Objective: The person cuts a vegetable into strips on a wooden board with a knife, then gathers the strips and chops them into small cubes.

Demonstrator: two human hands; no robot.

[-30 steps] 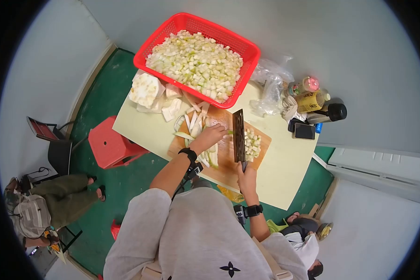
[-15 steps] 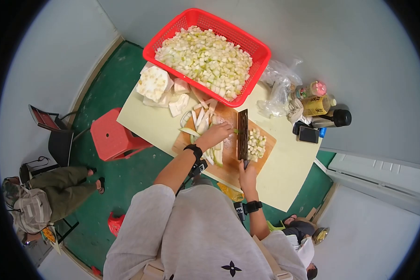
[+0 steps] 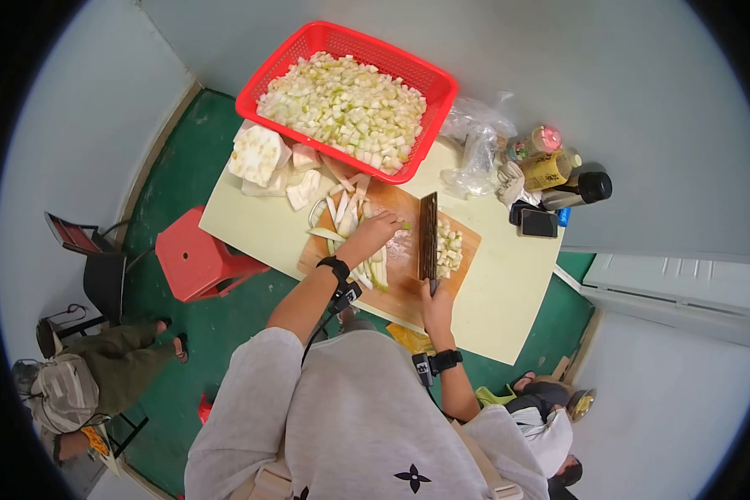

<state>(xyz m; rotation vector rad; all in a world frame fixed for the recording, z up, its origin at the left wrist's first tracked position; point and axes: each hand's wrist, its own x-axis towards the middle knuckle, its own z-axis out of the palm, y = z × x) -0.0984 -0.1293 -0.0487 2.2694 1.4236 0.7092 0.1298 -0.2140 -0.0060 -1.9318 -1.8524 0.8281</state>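
Observation:
My right hand [image 3: 437, 311] is wrapped round the handle of a dark cleaver [image 3: 427, 237], whose blade stands on edge on the wooden cutting board [image 3: 404, 307]. Left of the blade, my left hand [image 3: 377, 233] pinches a small green-edged vegetable piece [image 3: 405, 226] at its fingertips. Diced pale pieces [image 3: 449, 250] lie on the board right of the cleaver. Long peeled strips [image 3: 347, 218] are spread at the board's left side, partly under my left wrist. Larger white chunks [image 3: 258, 156] sit on the table beyond.
A red basket [image 3: 431, 71] full of diced pieces stands at the table's [image 3: 508, 308] far edge. Plastic bags [image 3: 477, 154], bottles [image 3: 547, 171], a thermos [image 3: 582, 190] and a phone [image 3: 539, 223] are at the right. A red stool [image 3: 193, 254] and two seated people are nearby.
My left hand has drawn back from the blade, leftward, with the small piece in its fingertips. The whole view has shifted slightly; the cleaver stays in my right hand.

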